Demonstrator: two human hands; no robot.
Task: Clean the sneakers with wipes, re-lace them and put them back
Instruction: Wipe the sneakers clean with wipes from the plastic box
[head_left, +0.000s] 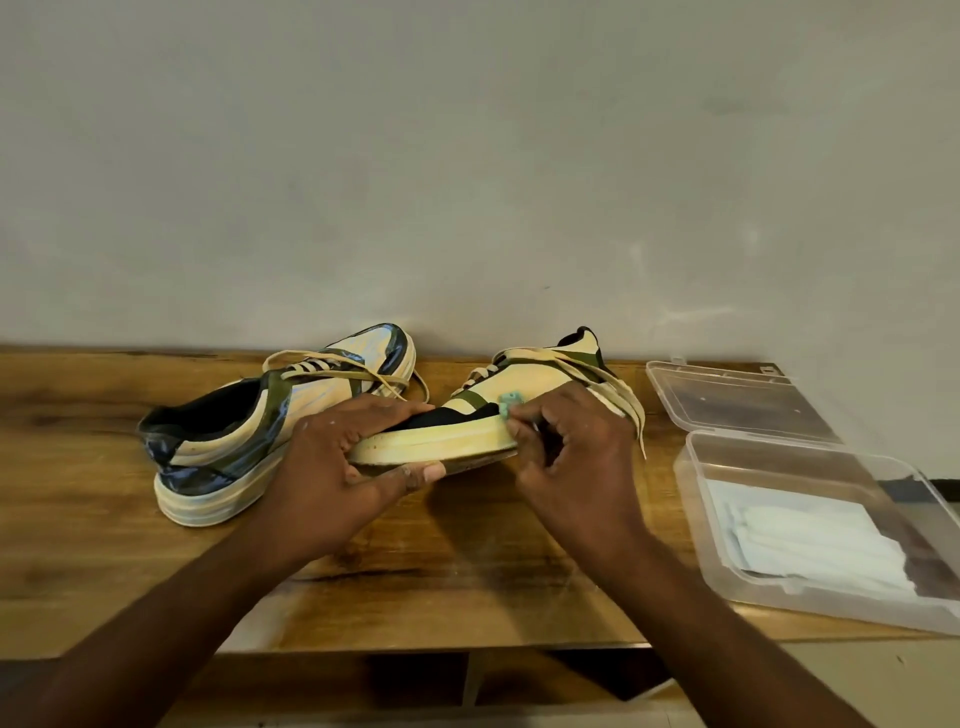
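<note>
Sitting on the wooden table (130, 561) at the left is one cream, olive and black sneaker (228, 441), heel toward the camera. Next over, the left hand (337, 467) grips the sole of the second matching sneaker (467, 436), tipped on its side. The right hand (566, 457) pinches a small balled-up greenish wipe (511, 402) against its side. Far right, an open clear plastic box (810, 525) holds white wipes (810, 540).

The scene is softly and evenly lit; faint shadows are cast on the tabletop (519, 571) beneath the hands. Its far edge is bowed by wide-angle distortion.
</note>
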